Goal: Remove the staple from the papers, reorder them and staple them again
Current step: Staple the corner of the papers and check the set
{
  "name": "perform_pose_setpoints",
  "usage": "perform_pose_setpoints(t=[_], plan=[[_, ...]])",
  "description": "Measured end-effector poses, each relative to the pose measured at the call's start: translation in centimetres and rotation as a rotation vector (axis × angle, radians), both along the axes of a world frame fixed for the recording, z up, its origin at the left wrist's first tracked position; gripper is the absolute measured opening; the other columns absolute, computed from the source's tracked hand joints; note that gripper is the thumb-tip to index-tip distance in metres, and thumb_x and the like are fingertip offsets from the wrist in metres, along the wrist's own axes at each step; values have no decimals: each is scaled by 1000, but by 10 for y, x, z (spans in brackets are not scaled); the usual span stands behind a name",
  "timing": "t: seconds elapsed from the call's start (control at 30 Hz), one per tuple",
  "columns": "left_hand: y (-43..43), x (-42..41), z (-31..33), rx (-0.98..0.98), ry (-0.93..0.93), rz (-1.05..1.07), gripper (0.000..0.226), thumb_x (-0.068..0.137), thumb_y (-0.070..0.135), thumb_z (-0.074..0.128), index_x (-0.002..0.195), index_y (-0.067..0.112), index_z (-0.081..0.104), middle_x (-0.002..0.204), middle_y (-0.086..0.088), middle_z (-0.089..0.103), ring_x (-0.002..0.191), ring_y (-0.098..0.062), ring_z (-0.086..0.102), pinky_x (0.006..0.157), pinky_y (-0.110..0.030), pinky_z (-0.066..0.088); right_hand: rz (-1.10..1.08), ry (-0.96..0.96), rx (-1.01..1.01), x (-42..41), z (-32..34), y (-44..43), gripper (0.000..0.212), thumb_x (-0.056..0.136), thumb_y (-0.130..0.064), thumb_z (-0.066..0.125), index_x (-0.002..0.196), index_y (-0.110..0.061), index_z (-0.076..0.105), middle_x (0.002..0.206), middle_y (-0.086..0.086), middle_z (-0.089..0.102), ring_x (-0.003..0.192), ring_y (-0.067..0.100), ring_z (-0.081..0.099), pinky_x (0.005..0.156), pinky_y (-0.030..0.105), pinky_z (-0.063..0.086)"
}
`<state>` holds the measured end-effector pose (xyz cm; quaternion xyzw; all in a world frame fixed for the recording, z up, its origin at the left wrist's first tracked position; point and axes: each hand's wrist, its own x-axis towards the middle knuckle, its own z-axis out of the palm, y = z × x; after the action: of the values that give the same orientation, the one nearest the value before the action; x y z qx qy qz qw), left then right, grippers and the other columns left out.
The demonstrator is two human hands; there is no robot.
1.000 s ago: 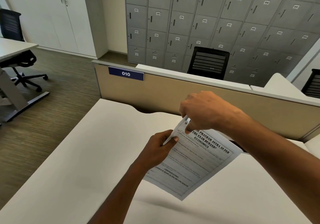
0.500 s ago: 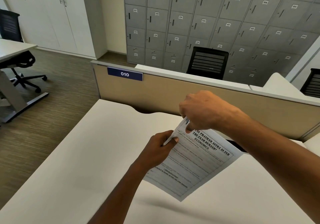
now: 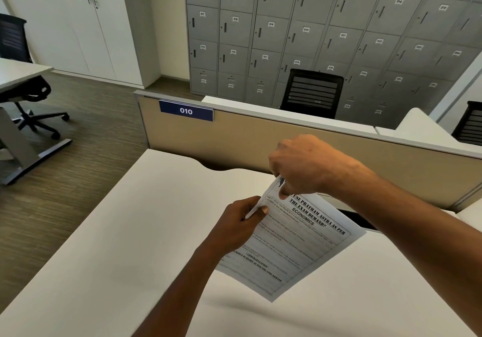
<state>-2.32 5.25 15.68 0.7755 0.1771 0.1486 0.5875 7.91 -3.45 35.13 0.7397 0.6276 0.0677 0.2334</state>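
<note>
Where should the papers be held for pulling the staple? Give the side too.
Pinch the papers on the left edge, just below the top corner, coming from the left as the left hand does: they hang tilted in the air, and the right hand works that corner.

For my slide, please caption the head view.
Left hand holds the papers above the white desk; right hand pinches their top corner.

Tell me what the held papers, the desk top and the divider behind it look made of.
Papers: thin matte white paper with black print; the gripped edge curls.
Desk top: probably smooth white laminate, with a soft even sheen and no grain.
Divider: flat matte tan panel, either fabric or laminate; no texture shows to settle which.
</note>
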Motion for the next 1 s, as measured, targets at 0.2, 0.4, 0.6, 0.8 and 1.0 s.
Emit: perform_pose_setpoints(t=[0.2,0.4,0.6,0.8,1.0], plan=[[0,2,-1,2,-2,4,28,104,39,49,119,27,71,108,9,77,94,-14,75,82,-33,64,46,-9,7,3,-1,0,44,84,-51,72,105,-13,70,78,-5,49,71,15,55,69,29,54],[0,5,2,-15,0,14,25,106,34,51,119,28,71,108,11,77,92,-12,75,81,-31,64,2,-22,48,13,-13,2,44,82,-54,71,106,-19,67,98,-3,66,88,16,55,88,38,48],[5,2,2,-44,-13,7,23,106,34,51,117,28,71,106,9,77,94,-12,75,83,-35,64,-177,527,292,47,-3,-16,49,75,-61,75,110,-28,70,101,-9,71,95,14,64,84,40,56],[10,-6,-1,-174,-44,4,25,103,37,53,120,29,70,110,6,77,99,-20,76,85,-43,64,-497,1196,805,86,-37,-65,43,82,-56,66,103,-20,76,80,-4,75,73,12,56,63,28,45],[13,-13,-3,-288,-88,43,26,105,23,51,122,18,69,111,-3,78,101,-24,75,85,-41,63,-981,1864,1161,113,-142,-107,40,90,-50,64,92,-12,75,90,7,75,74,19,63,71,39,46]])
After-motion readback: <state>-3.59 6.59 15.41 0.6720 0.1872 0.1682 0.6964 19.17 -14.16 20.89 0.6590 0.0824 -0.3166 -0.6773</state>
